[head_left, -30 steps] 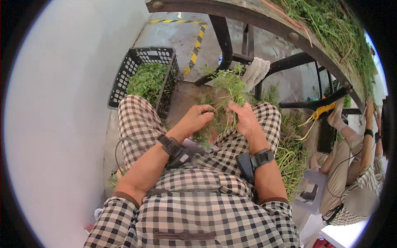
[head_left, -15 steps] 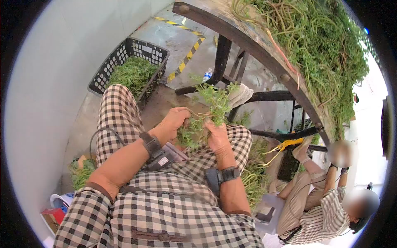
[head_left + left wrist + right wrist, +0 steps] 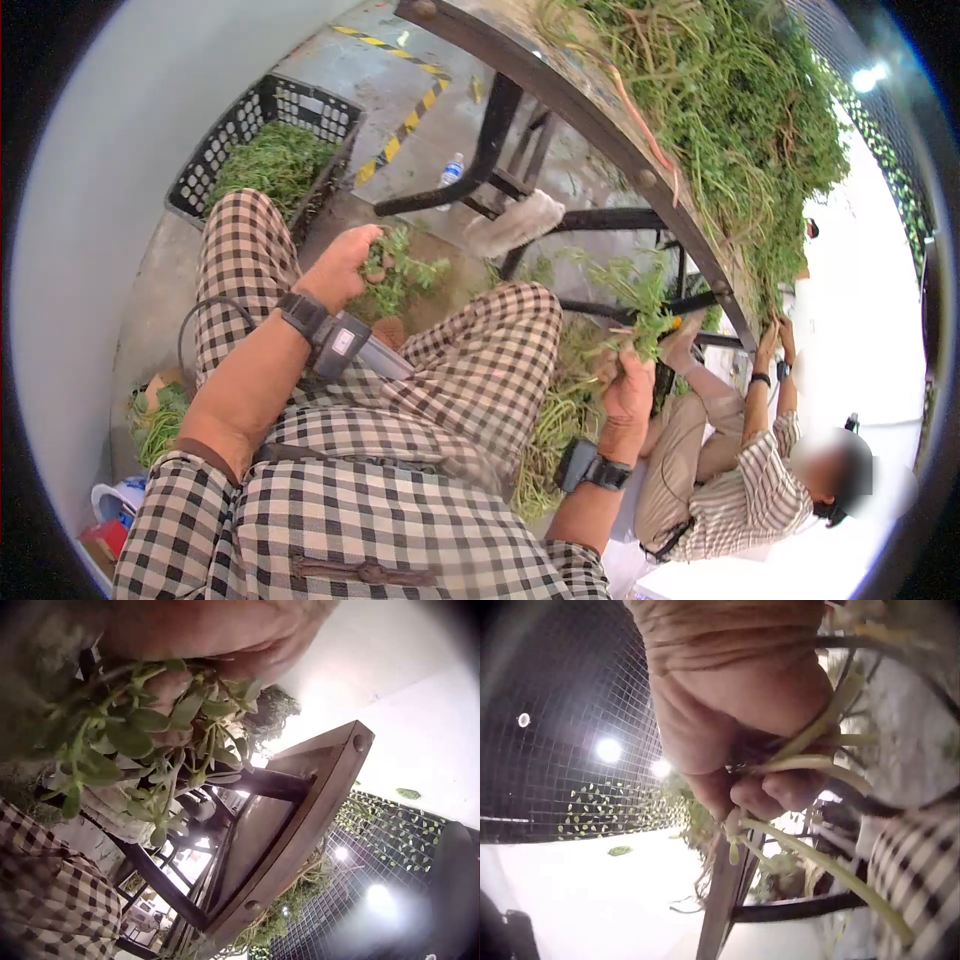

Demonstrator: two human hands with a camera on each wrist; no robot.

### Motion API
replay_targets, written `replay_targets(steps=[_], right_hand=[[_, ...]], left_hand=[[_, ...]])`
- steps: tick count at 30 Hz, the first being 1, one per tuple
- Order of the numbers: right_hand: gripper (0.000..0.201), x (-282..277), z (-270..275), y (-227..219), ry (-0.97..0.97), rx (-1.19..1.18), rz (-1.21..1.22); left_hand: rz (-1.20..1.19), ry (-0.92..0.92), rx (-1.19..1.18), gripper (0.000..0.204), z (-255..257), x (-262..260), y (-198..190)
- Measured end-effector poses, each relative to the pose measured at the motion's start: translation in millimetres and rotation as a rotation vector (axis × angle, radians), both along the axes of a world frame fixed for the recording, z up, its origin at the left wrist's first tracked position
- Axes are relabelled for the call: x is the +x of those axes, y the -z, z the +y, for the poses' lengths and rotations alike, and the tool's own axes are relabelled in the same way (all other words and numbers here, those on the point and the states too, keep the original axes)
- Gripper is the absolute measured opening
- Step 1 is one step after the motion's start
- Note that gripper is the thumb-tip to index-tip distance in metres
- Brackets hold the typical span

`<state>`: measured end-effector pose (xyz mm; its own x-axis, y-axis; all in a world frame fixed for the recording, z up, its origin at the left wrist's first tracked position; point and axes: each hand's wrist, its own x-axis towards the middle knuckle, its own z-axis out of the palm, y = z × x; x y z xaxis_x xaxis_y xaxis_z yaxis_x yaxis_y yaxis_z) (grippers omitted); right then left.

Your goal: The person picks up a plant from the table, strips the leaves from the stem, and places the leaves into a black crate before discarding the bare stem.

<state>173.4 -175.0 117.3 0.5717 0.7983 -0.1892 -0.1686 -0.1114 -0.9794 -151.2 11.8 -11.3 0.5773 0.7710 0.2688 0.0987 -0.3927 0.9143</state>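
My left hand [image 3: 345,268] is raised over the gap between the knees, fingers curled around leafy green sprigs [image 3: 400,278]. In the left wrist view, their small rounded leaves [image 3: 129,739] hang below the fingers. Out beyond the right knee, my right hand [image 3: 630,385] grips a bunch of leafy greens [image 3: 640,300], leaves pointing away from me. Pale bare stems [image 3: 840,874] stick out of that fist in the right wrist view. Just left of the right hand, a heap of long-stemmed greens [image 3: 555,430] lies low beside the right leg.
A black crate [image 3: 335,108] partly filled with greens stands ahead to the left. A table edge [image 3: 530,75] curves across the upper right, with a large heap of greens [image 3: 720,120] on top. A white cloth [image 3: 515,225] hangs by its legs. Another person [image 3: 740,470] sits at right.
My hands, earlier close together over the lap with greens between them, have moved apart. The left went left with sprigs, the right went right with its bunch. The head view has shifted too.
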Motion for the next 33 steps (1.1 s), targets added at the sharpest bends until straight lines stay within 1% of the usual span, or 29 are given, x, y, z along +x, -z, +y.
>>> replay_targets(steps=[2, 4, 5, 7, 8, 9, 10, 11, 12, 13, 14, 15, 17, 18, 20, 23, 24, 26, 27, 30, 31, 33], right_hand=[[0.020, 14, -41, -6, 0.141, -0.017, -0.136], [0.020, 44, -102, 2, 0.189, -0.159, -0.192], [0.020, 55, -130, 6, 0.210, -0.230, -0.216], [0.021, 57, -171, 11, 0.380, -0.418, -0.252], [0.022, 58, -192, 17, 0.463, -0.509, -0.265], [0.023, 63, -210, 27, 0.506, -0.541, -0.264], [0.023, 71, -227, 36, 0.603, -0.504, -0.221], [0.023, 65, -229, 36, 0.697, -0.464, -0.178], [0.023, 61, -230, 36, 0.789, -0.423, -0.133], [0.022, 62, -229, 37, 0.766, -0.355, -0.067], [0.022, 65, -226, 37, 0.739, -0.285, -0.003], [0.022, 68, -220, 36, 0.708, -0.214, 0.056], [0.018, 66, -189, 31, 0.617, -0.109, 0.088], [0.017, 63, -170, 27, 0.568, -0.060, 0.102], [0.017, 57, -131, 23, 0.458, -0.053, 0.003], [0.018, 20, -68, 14, 0.299, -0.005, -0.076], [0.019, 9, -50, 11, 0.242, 0.016, -0.088], [0.019, -5, -23, 10, 0.080, -0.013, -0.081], [0.019, -10, -12, 13, -0.002, -0.027, -0.076], [0.016, -21, 24, 42, -0.100, -0.040, -0.121], [0.013, -28, 31, 41, -0.155, -0.033, -0.139], [0.010, -41, 41, 38, -0.202, -0.107, -0.104]], left_hand=[[0.050, -0.047, 0.219, 0.027, 5, 5, 8], [-0.242, 0.010, -0.164, 0.028, 14, 19, 53], [-0.250, 0.011, -0.213, 0.028, 12, 21, 49], [-0.327, 0.004, -0.463, 0.015, 10, 26, 44], [-0.370, -0.012, -0.587, 0.012, 9, 29, 41], [-0.508, 0.002, -0.993, 0.014, 4, 28, 7], [-0.636, 0.011, -1.401, 0.020, -1, 28, -12], [-0.571, 0.109, -1.082, 0.013, -8, 27, -9], [-0.445, 0.111, -0.758, 0.014, -10, 28, -8], [-0.322, 0.111, -0.431, 0.015, -10, 28, -8], [-0.200, 0.107, -0.103, 0.017, -9, 30, -8], [-0.287, 0.054, -0.455, 0.017, -8, 32, -12], [-0.454, -0.063, -1.161, 0.018, -6, 36, -23], [-0.462, -0.043, -1.092, 0.018, -8, 37, -26], [-0.473, -0.011, -0.956, 0.018, -13, 34, -29], [-0.530, -0.020, -1.202, 0.017, 0, 28, -18], [-0.548, -0.009, -1.201, 0.016, 1, 26, -20], [-0.578, 0.005, -1.198, 0.013, 1, 24, -27], [-0.612, -0.010, -1.219, 0.012, 2, 25, -24], [-0.658, 0.028, -1.241, 0.014, 8, 20, -9], [-0.668, 0.048, -1.196, 0.016, 8, 22, -13], [-0.626, 0.010, -1.183, 0.016, 3, 25, -27]])
